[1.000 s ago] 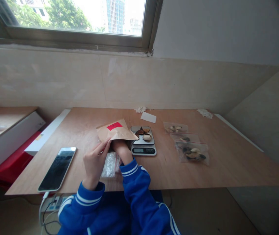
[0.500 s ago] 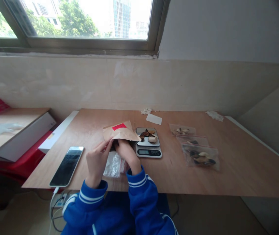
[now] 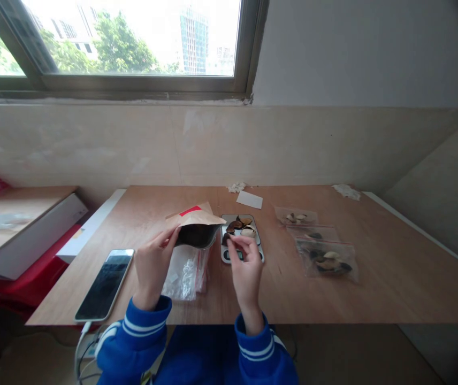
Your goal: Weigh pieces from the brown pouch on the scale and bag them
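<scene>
My left hand (image 3: 153, 262) pinches the edge of a brown kraft paper pouch (image 3: 208, 216) with a red label; its dark mouth gapes toward me. Between the thumb and fingertips of my right hand (image 3: 247, 270) is a small dark dried piece (image 3: 225, 239), at the left edge of a kitchen scale (image 3: 258, 235). On the scale's plate lie several brown and cream dried pieces (image 3: 247, 231), whose kind I cannot make out. The hand partly covers the scale's display, so the reading is hidden. Below the pouch lie clear zip bags (image 3: 183, 275).
To the right lie several clear zip bags (image 3: 329, 262) with similar pieces inside. A phone (image 3: 104, 286) with a white cable is at the table's left. Behind the scale are a white card (image 3: 249, 200) and crumpled tissue (image 3: 237, 187); another tissue (image 3: 346, 191) sits back right.
My right hand has come out of the pouch and moved right to the scale, now holding a dark piece. The pouch has tipped so its dark opening shows.
</scene>
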{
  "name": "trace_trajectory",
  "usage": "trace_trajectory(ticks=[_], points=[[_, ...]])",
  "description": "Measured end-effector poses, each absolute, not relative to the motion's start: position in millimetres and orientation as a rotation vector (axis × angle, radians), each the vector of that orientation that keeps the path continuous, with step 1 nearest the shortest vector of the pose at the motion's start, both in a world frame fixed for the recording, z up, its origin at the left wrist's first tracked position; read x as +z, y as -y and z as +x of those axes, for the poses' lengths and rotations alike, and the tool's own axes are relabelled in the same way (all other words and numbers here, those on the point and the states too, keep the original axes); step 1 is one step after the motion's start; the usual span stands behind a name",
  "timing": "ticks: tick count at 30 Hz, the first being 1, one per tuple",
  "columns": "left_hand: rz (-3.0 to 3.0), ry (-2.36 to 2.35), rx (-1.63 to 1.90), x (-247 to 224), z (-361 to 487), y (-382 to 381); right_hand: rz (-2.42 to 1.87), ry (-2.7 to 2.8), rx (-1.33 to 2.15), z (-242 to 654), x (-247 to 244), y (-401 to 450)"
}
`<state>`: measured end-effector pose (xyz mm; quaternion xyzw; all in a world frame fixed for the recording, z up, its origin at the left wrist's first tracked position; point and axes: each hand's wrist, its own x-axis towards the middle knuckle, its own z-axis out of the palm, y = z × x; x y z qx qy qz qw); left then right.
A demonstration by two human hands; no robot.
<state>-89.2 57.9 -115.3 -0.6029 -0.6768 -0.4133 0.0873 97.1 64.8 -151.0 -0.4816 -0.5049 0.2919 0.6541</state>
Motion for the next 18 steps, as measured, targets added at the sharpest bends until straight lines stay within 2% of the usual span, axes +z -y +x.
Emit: trace_trajectory(ticks=[5,11,14,18], points=[[-1.773,2.015,-1.168,-109.4,-91.5,-64.1,-1.415,1.468,0.359,146.7,-177.0,-110.9],[-1.773,1.993,-1.176,-105.2,-90.7,-66.0,-1.652,1.894,0.174,153.1,-183.9,-143.0],[-1.785,1.987,-1.182,-106.1,-91.6,-66.5,-1.61,1.837,0.141,149.2,-176.6,-139.4],[-1.835,1.969,-1.196,-109.0,-91.2,-64.5,-1.216,1.598,0.243,134.0,-146.8,-107.5]])
